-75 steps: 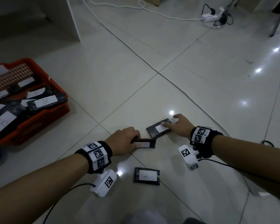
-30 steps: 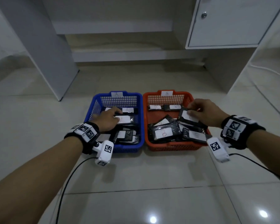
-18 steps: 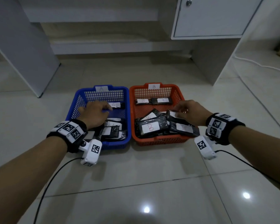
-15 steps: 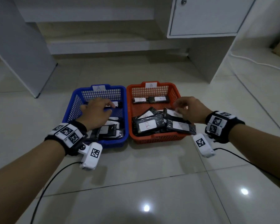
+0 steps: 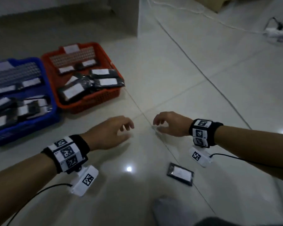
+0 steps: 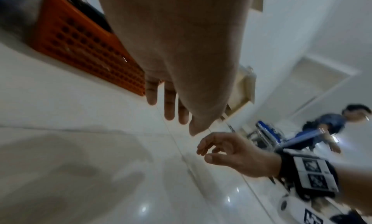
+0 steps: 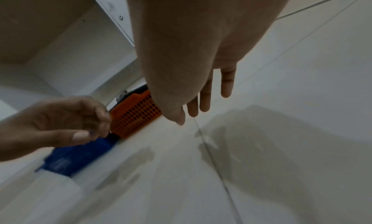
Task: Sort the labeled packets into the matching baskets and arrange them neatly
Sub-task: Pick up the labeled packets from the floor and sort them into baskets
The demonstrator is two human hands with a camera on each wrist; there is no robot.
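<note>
A blue basket (image 5: 39,121) and an orange basket (image 5: 103,97) stand side by side at the left of the floor, each holding several black packets with white labels. One black labeled packet (image 5: 180,174) lies alone on the tiles, near my right wrist. My left hand (image 5: 114,132) hovers over the bare floor right of the baskets, fingers relaxed and holding nothing. My right hand (image 5: 167,124) hangs a short way to its right, fingers loosely curled and empty. The left wrist view shows my left fingers (image 6: 169,106) hanging straight, and the right wrist view shows my right fingers (image 7: 205,98) straight too.
A white cabinet leg (image 5: 147,18) stands behind the orange basket. A thin cable (image 5: 203,74) runs across the tiles to a power strip (image 5: 274,32) at the far right. In the left wrist view a person (image 6: 330,127) is far off.
Both hands have left the baskets and swung right over the floor, empty. The view has turned right, so the baskets now sit at the left and the lone packet shows.
</note>
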